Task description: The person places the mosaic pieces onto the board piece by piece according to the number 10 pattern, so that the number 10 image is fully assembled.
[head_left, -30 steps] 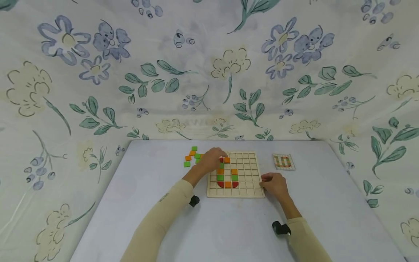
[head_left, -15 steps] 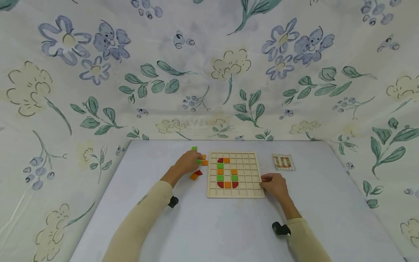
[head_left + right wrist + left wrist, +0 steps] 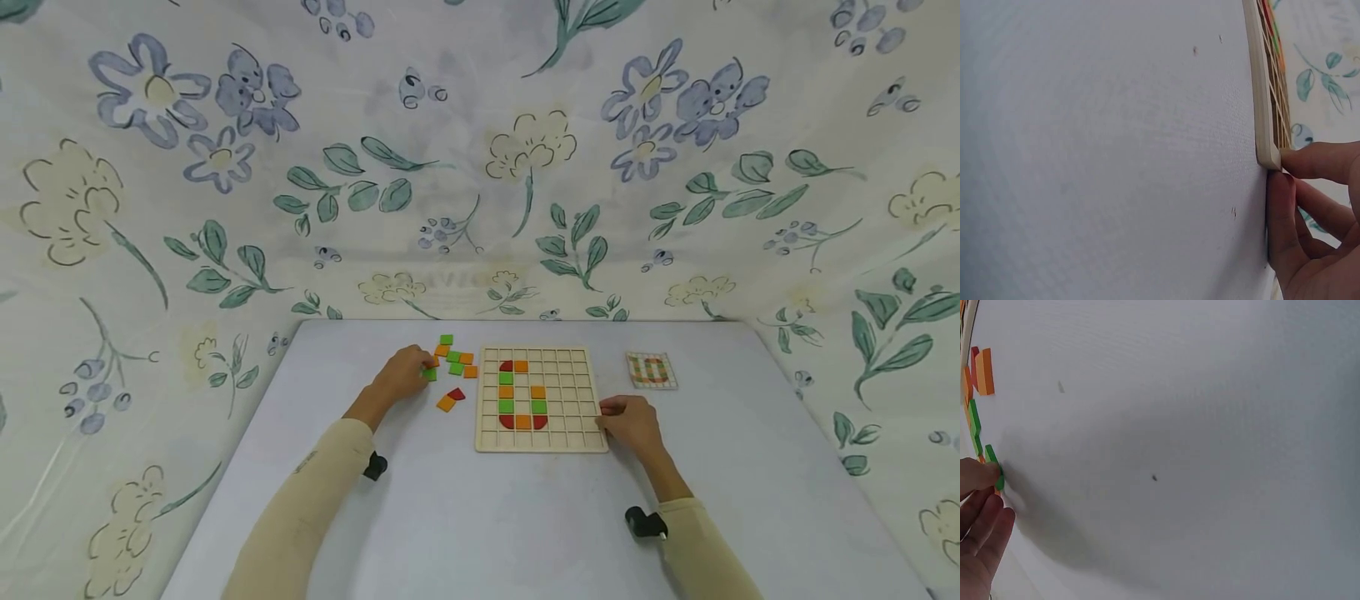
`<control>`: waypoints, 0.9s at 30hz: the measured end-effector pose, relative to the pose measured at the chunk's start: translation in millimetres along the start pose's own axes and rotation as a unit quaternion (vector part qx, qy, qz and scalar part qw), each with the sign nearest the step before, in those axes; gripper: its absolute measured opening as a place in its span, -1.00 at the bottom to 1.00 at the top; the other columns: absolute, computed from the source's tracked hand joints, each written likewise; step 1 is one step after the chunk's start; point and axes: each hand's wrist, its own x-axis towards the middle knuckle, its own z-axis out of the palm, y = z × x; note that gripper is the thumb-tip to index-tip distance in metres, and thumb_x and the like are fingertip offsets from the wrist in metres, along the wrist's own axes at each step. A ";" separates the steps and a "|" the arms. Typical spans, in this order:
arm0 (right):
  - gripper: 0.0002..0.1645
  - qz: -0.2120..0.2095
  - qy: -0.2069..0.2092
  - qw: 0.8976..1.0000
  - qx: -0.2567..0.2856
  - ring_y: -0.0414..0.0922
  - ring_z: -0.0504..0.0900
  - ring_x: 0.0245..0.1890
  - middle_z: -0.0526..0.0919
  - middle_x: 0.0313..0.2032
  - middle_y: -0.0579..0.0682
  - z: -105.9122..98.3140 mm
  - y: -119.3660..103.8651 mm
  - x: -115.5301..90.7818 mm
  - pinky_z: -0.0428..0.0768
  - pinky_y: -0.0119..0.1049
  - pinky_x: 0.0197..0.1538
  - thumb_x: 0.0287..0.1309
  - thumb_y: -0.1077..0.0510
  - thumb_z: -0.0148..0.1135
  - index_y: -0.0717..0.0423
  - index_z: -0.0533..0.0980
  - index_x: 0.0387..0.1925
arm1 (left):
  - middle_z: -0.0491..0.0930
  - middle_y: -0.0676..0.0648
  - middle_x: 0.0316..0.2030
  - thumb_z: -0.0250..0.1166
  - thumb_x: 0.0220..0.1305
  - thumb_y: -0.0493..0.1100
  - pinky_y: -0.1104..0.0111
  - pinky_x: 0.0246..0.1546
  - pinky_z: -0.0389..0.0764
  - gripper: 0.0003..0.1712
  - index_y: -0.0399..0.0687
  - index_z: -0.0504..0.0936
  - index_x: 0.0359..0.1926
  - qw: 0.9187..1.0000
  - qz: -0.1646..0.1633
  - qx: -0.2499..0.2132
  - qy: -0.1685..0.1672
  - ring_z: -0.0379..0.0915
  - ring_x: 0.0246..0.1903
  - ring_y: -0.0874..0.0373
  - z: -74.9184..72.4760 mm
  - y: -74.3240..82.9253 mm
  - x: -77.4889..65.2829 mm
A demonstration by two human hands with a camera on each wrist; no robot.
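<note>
A wooden grid board (image 3: 573, 407) lies flat on the table, with red, orange and green tiles set in several of its squares. At the loose tiles left of the board, my left hand (image 3: 401, 373) has its thumb and fingers at a green tile (image 3: 430, 375). The left wrist view shows the thumb pressed on this green tile (image 3: 992, 456) with the fingers curled below, pinching it. My right hand (image 3: 630, 423) holds the board's right edge near the front corner; thumb and forefinger meet at that corner of the board (image 3: 1263, 140) in the right wrist view.
Several loose orange and green tiles lie between my left hand and the board. A red tile (image 3: 456, 394) and an orange tile (image 3: 446, 403) lie nearer me. A small pattern card (image 3: 651, 371) rests right of the board. Floral cloth (image 3: 480, 250) hangs behind the white table (image 3: 495, 525).
My left hand has moved left from the board's upper-left squares, across the loose tiles, to a green tile at their left side. The right hand stays at the board's edge.
</note>
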 end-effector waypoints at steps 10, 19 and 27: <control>-0.72 0.000 0.007 1.000 0.001 -0.06 0.65 -0.36 0.71 -0.37 0.04 1.8 2.0 -1.3 0.59 -0.27 -0.36 -0.05 0.26 0.42 0.26 0.67 -0.22 | 0.54 -0.15 -0.23 0.35 0.10 -0.43 0.15 0.01 0.52 -0.71 -0.32 0.66 -0.09 1.000 0.008 -0.015 0.006 0.44 -0.19 -0.02 4.7 -5.4 3.4; -0.72 0.003 0.005 1.000 0.008 -0.07 0.65 -0.36 0.71 -0.36 0.05 0.9 0.5 -1.6 0.58 -0.31 -0.39 -0.05 0.26 0.43 0.27 0.67 -0.22 | 0.59 -0.17 -0.17 0.33 0.10 -0.44 0.13 0.05 0.51 -0.66 -0.34 0.65 -0.04 1.000 0.013 -0.008 0.001 0.48 -0.15 -0.03 2.7 -1.0 1.4; -0.72 -0.001 0.004 1.000 0.014 -0.07 0.65 -0.36 0.71 -0.36 0.05 1.4 1.8 -1.0 0.59 -0.30 -0.39 -0.04 0.26 0.43 0.27 0.67 -0.22 | 0.60 -0.15 -0.20 0.37 0.09 -0.41 0.15 0.03 0.53 -0.67 -0.33 0.67 -0.06 1.000 0.008 -0.006 -0.002 0.47 -0.19 0.00 4.8 -3.9 4.5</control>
